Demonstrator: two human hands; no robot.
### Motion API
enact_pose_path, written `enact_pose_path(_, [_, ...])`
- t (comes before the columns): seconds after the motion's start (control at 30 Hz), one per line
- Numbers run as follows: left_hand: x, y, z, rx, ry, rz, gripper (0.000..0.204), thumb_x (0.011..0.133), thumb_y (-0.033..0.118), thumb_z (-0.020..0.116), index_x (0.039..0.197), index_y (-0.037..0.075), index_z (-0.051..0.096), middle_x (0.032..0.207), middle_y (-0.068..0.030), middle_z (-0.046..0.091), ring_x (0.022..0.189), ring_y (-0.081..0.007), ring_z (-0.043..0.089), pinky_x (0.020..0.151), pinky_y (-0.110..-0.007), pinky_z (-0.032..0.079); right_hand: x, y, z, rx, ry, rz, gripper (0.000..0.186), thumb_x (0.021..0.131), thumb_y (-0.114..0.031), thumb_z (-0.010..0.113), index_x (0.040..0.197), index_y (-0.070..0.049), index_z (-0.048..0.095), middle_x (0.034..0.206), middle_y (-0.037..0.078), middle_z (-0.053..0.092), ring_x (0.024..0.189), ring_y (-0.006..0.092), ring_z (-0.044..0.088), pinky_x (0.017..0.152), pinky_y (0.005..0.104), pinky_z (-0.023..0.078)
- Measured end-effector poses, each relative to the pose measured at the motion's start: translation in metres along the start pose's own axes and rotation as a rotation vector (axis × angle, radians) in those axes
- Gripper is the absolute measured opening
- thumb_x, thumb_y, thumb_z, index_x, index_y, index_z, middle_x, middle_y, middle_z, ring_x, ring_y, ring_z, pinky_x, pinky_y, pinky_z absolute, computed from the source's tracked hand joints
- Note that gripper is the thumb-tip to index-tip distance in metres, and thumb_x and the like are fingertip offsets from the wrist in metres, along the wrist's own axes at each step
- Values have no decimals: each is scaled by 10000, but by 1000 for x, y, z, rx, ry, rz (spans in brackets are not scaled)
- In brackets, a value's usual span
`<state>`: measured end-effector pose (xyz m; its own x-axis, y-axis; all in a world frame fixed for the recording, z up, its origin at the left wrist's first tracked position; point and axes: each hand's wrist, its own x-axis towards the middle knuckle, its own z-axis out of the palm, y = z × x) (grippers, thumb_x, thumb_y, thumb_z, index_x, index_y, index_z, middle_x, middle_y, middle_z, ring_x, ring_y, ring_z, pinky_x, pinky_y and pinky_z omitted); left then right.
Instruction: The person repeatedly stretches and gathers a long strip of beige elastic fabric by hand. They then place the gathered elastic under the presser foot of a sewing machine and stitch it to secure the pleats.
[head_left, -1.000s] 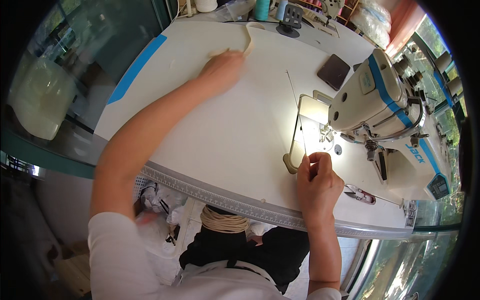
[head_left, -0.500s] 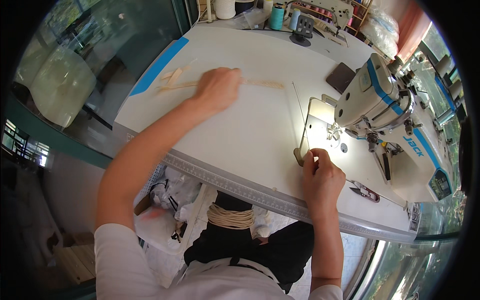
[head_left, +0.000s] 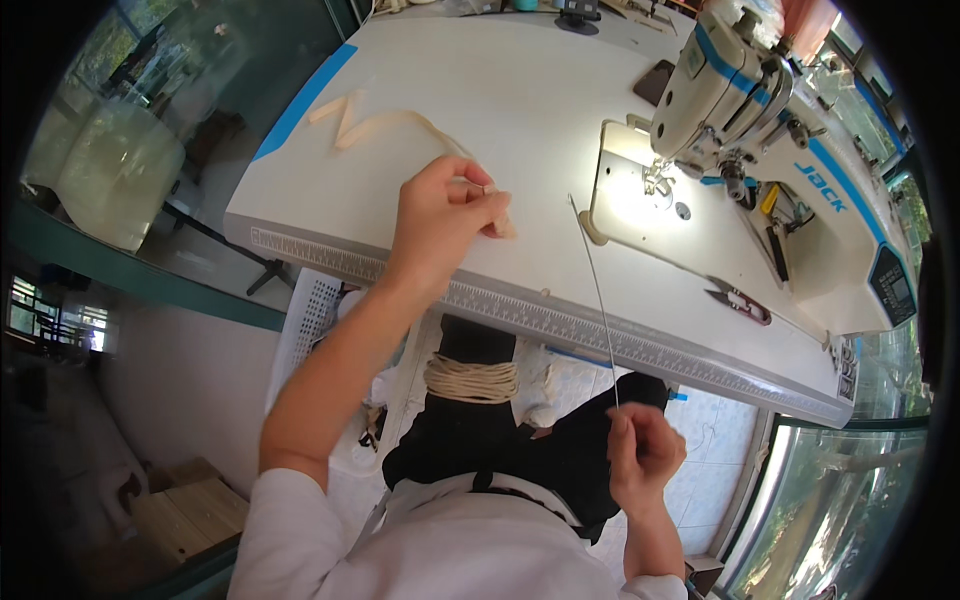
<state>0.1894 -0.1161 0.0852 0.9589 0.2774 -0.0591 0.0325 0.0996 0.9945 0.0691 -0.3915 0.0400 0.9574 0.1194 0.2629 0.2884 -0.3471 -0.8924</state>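
My left hand is closed on one end of a cream fabric strip, near the table's front ruler edge. The rest of the strip lies in loose bends across the white table. My right hand, below that edge over my lap, pinches the lower end of a long thin metal rod. The rod slants up over the edge to a small tip right of my left hand. Right of it is a white sewing machine with a lit needle plate.
Red-handled thread snips lie below the machine, and a dark phone behind it. A coil of beige cord circles my left leg. A white perforated basket sits under the table. A translucent chair stands behind glass at left.
My left hand has come nearer the front edge with the strip, which trails behind it. My right hand has dropped from beside the needle plate to below the edge, drawing the rod down.
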Motion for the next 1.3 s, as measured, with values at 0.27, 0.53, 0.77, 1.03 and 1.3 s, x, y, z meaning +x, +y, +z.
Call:
enact_pose_path(0.27, [-55, -24, 2, -519, 13, -76, 332, 883, -11, 607, 1197, -42, 503, 955, -138, 628, 896, -229, 636, 848, -369, 521, -50, 1, -4, 107, -116, -3, 14, 813, 8, 658, 815, 3, 645, 611, 54, 618, 460, 115, 536, 449, 226, 395])
enact_pose_path(0.53, [-59, -21, 4, -364, -20, -10, 279, 884, -18, 601, 1161, -37, 582, 932, -89, 634, 857, -173, 626, 803, -333, 532, -39, 1, 0, -31, -119, -62, 33, 797, 30, 654, 807, 2, 640, 567, 47, 583, 433, 125, 519, 431, 229, 376])
enact_pose_path(0.77, [-61, -22, 2, -300, -24, 42, 272, 881, -39, 591, 1153, -31, 592, 928, -81, 633, 844, -153, 615, 774, -304, 528, -40, 4, 1, -57, -148, -60, 29, 800, 15, 668, 802, -1, 643, 570, 49, 581, 439, 132, 521, 432, 233, 380])
enact_pose_path(1.03, [-63, -20, -1, -237, -32, 47, 279, 861, -66, 592, 1138, -31, 599, 897, -78, 643, 801, -148, 619, 760, -280, 522, -36, 1, 0, -82, -170, -142, 47, 781, 31, 668, 799, -4, 641, 586, 53, 587, 440, 142, 520, 428, 239, 382])
enact_pose_path(1.3, [-64, -18, -2, -181, -6, 109, 291, 833, -96, 614, 1118, -36, 609, 877, -69, 636, 781, -130, 612, 729, -254, 508, -35, 2, -2, -119, -163, -161, 71, 756, 56, 658, 788, -4, 637, 591, 56, 580, 430, 148, 503, 414, 247, 367])
